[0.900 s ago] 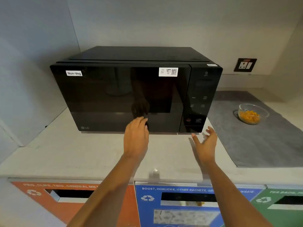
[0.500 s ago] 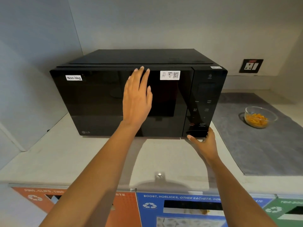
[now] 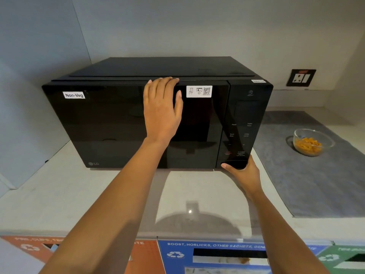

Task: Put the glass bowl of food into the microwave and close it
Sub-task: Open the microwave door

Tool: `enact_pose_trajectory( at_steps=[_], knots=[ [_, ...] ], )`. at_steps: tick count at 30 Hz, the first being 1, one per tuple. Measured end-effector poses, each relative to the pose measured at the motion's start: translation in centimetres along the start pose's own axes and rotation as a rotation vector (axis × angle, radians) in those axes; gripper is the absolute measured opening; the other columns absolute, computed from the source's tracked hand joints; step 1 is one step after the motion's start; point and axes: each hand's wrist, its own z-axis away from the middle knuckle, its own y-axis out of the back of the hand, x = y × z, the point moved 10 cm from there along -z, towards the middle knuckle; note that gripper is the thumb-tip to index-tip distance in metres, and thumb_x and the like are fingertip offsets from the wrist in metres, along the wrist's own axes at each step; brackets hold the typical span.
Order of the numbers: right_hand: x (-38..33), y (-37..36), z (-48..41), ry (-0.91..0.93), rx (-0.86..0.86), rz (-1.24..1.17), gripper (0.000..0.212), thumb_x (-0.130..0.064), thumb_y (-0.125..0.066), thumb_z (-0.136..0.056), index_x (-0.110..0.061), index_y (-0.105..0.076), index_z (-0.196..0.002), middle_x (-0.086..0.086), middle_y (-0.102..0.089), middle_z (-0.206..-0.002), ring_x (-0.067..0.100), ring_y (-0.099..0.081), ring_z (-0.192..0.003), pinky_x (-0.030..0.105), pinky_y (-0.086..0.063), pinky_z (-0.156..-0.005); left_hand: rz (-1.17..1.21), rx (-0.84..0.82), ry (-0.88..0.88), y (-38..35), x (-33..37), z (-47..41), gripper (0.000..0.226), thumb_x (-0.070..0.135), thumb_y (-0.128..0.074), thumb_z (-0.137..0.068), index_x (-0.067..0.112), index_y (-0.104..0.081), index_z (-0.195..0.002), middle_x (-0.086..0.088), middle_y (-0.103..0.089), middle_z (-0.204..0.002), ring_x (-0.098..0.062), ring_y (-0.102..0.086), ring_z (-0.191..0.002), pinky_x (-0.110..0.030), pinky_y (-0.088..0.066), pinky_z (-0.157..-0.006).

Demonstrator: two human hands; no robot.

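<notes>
A black microwave [image 3: 110, 125] with a "Non-Veg" label stands on the counter, its door shut. My left hand [image 3: 162, 113] lies flat on the door's upper middle, fingertips curled over the top edge. My right hand [image 3: 245, 173] is at the microwave's lower right corner. Its thumb presses the bar below the control panel, and its fingers wrap around the side, out of sight. The glass bowl [image 3: 312, 142] of orange food sits apart, to the right of the microwave.
The bowl rests on a grey mat [image 3: 316, 184] covering the right part of the pale counter [image 3: 98, 194]. A wall socket [image 3: 301, 77] is behind it. Walls close in on the left and back. Recycling bin labels [image 3: 213, 254] run below the counter's front edge.
My left hand rose from the door's lower middle to its top edge. My right hand moved forward from the air onto the microwave's lower right corner.
</notes>
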Motion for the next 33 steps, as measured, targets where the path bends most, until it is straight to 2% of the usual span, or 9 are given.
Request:
enact_pose_trajectory(
  at_steps=[8,12,16,18,22,25,29,33],
  knots=[
    [0.1,0.2,-0.3,0.012,0.073,0.036,0.068,-0.036,-0.078,-0.069,-0.018,-0.045,-0.126,0.005,-0.058,-0.123,0.026,-0.053,-0.116,0.037,-0.045,-0.097,0.037,0.078,0.01,0.2,-0.1,0.1,0.033,0.024,-0.042,-0.096,0.012,-0.064,-0.118,-0.004,-0.067,-0.119,-0.02,-0.058,-0.118,-0.034,-0.028,-0.114],
    [0.5,0.0,-0.5,0.008,0.096,0.032,0.07,-0.039,-0.077,-0.068,-0.018,-0.044,-0.127,0.006,-0.058,-0.124,0.029,-0.054,-0.118,0.04,-0.045,-0.098,0.087,0.169,0.003,2.1,0.1,0.9,0.028,0.019,-0.044,-0.094,0.011,-0.066,-0.11,-0.004,-0.07,-0.111,-0.02,-0.061,-0.11,-0.036,-0.033,-0.11],
    [0.9,-0.6,-0.5,0.007,0.033,-0.001,0.074,-0.037,-0.075,-0.072,-0.02,-0.036,-0.132,0.005,-0.053,-0.131,0.029,-0.05,-0.122,0.041,-0.043,-0.1,0.092,0.111,0.0,2.8,0.3,0.9,0.029,0.02,-0.044,-0.095,0.012,-0.066,-0.112,-0.003,-0.07,-0.113,-0.019,-0.06,-0.112,-0.035,-0.034,-0.11],
    [1.0,-0.9,0.1,0.023,-0.011,0.026,0.078,-0.046,-0.072,-0.071,-0.026,-0.031,-0.134,0.002,-0.049,-0.136,0.028,-0.048,-0.125,0.043,-0.042,-0.101,0.1,0.066,0.008,3.1,0.5,0.7,0.029,0.021,-0.044,-0.095,0.013,-0.065,-0.112,-0.002,-0.07,-0.113,-0.018,-0.06,-0.112,-0.034,-0.034,-0.109],
    [2.3,-1.1,1.2,0.013,-0.024,0.215,0.093,-0.071,-0.057,-0.068,-0.035,-0.014,-0.141,-0.002,-0.035,-0.149,0.031,-0.04,-0.133,0.05,-0.041,-0.104,0.091,0.02,0.078,4.1,0.7,0.2,0.03,0.026,-0.041,-0.095,0.013,-0.066,-0.106,-0.002,-0.07,-0.104,-0.019,-0.061,-0.103,-0.033,-0.038,-0.101],
    [3.2,-1.0,2.0,-0.004,-0.02,0.38,0.09,-0.065,-0.047,-0.078,-0.029,-0.002,-0.147,0.002,-0.023,-0.155,0.034,-0.032,-0.137,0.048,-0.035,-0.107,0.081,-0.009,0.148,5.0,1.0,0.1,0.034,0.029,-0.036,-0.096,0.012,-0.066,-0.099,-0.004,-0.069,-0.096,-0.02,-0.06,-0.095,-0.032,-0.039,-0.095],
    [3.8,-1.1,2.9,0.04,-0.019,0.568,0.084,-0.059,-0.042,-0.084,-0.022,0.001,-0.147,0.005,-0.018,-0.156,0.032,-0.027,-0.14,0.045,-0.032,-0.11,0.08,-0.015,0.231,6.7,1.0,0.1,0.041,0.033,-0.033,-0.097,0.011,-0.066,-0.092,-0.005,-0.067,-0.089,-0.019,-0.058,-0.089,-0.032,-0.038,-0.089],
    [4.0,-1.6,3.9,0.066,-0.085,0.769,0.074,-0.055,-0.029,-0.091,-0.016,-0.001,-0.148,0.006,-0.005,-0.158,0.028,-0.011,-0.145,0.04,-0.015,-0.117,0.125,-0.014,0.297,8.8,0.8,0.0,0.047,0.035,-0.032,-0.099,0.013,-0.071,-0.084,-0.005,-0.07,-0.084,-0.019,-0.058,-0.088,-0.032,-0.037,-0.087]
  ],
)
